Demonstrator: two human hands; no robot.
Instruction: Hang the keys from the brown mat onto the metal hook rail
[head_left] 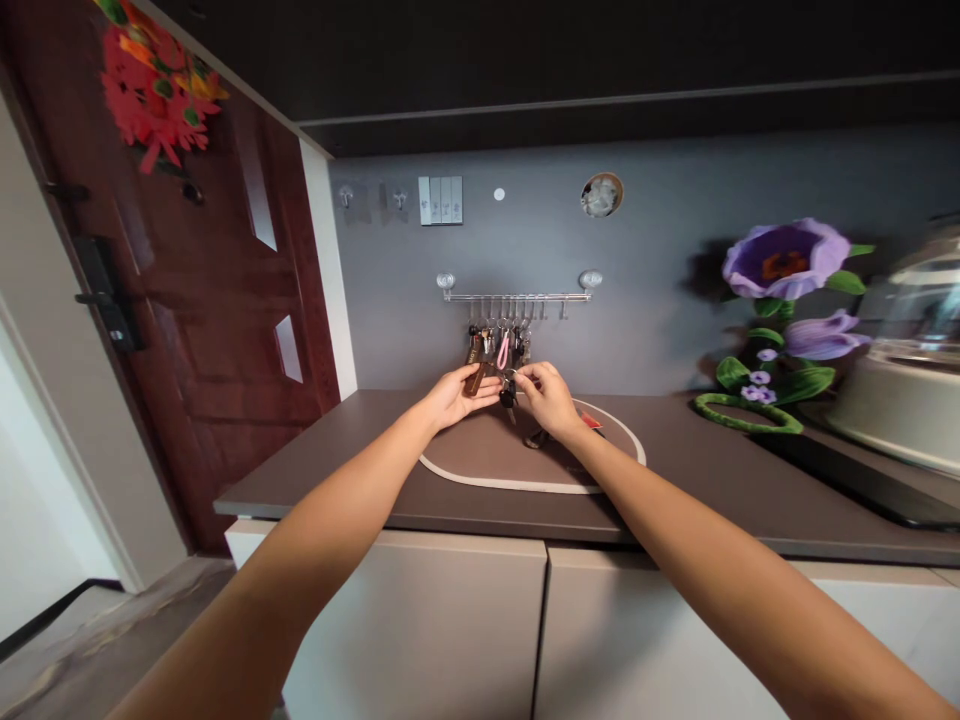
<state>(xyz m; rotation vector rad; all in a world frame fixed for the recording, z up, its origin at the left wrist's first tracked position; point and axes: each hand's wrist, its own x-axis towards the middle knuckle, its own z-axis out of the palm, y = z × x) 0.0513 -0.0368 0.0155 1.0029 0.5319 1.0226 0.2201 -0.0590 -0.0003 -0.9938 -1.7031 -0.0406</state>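
Observation:
Between my hands hangs a bunch of keys [508, 392] with a dark fob and a brown tag [478, 378]. My right hand [551, 398] pinches the ring of this bunch between thumb and fingers. Palm up, my left hand [459, 396] has its fingers stretched out under the brown tag, which lies against them. Behind and just above, several key sets with a pink strap [503, 348] hang from a clear hook rail [517, 297] on the grey wall. A brown oval mat [480, 450] with a pale rim lies below my hands, and dark and red items [591, 420] rest on it, partly hidden.
Purple knitted flowers [784, 262] with a green ring base stand on the right of the counter [315, 465], beside a pale domed appliance [900, 380] and a flat black object [862, 480]. A dark shelf [600, 60] overhangs the counter. At the left is a red-brown door [217, 270].

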